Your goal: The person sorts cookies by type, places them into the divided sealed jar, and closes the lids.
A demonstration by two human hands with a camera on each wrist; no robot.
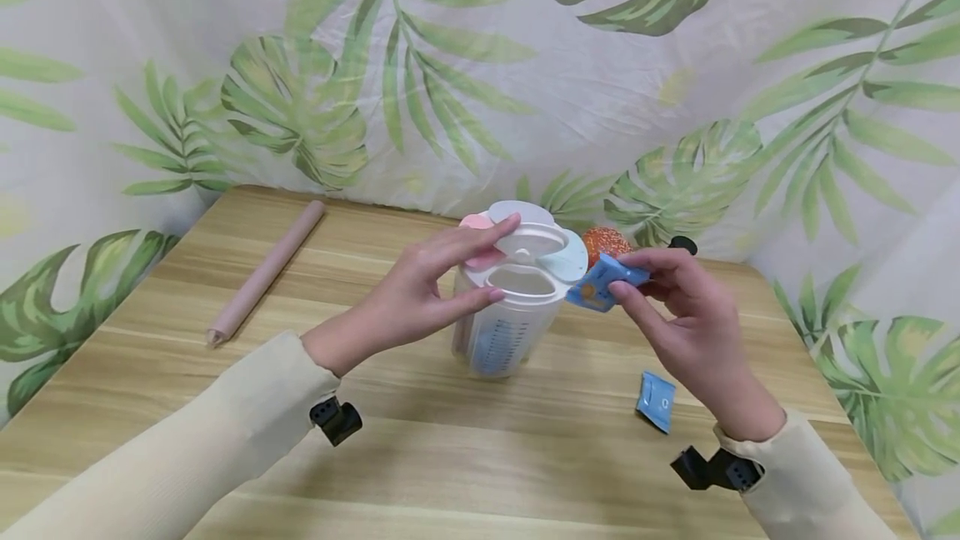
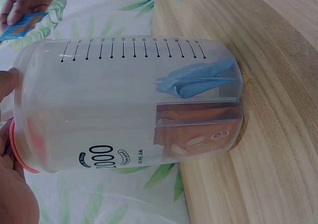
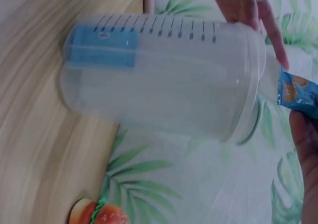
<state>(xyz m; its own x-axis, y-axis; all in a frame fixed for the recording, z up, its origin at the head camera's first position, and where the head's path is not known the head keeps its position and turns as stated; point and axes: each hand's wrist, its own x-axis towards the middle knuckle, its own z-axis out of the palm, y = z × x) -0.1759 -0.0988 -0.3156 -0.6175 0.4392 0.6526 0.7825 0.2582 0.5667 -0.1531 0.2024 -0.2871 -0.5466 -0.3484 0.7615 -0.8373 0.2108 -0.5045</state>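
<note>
A clear lidded canister (image 1: 502, 344) with a printed scale and pastel flaps stands upright on the table. My left hand (image 1: 408, 298) grips its top, the thumb by the rim of an uncovered opening (image 1: 521, 281) and the index finger along the raised flap (image 1: 534, 242). My right hand (image 1: 693, 319) pinches a small blue snack packet (image 1: 606, 283) between thumb and fingers, just right of the lid. Through the wall, blue packets (image 2: 198, 80) and a reddish-brown packet (image 2: 198, 134) show at the bottom in separate compartments.
Another blue packet (image 1: 656, 401) lies on the table (image 1: 465, 457) near my right wrist. A pinkish roll (image 1: 266, 273) lies at the left. Behind the canister sits a toy burger (image 3: 104, 213), with a black object (image 1: 682, 245) beside it. A leaf-print curtain (image 1: 450, 65) hangs behind the table.
</note>
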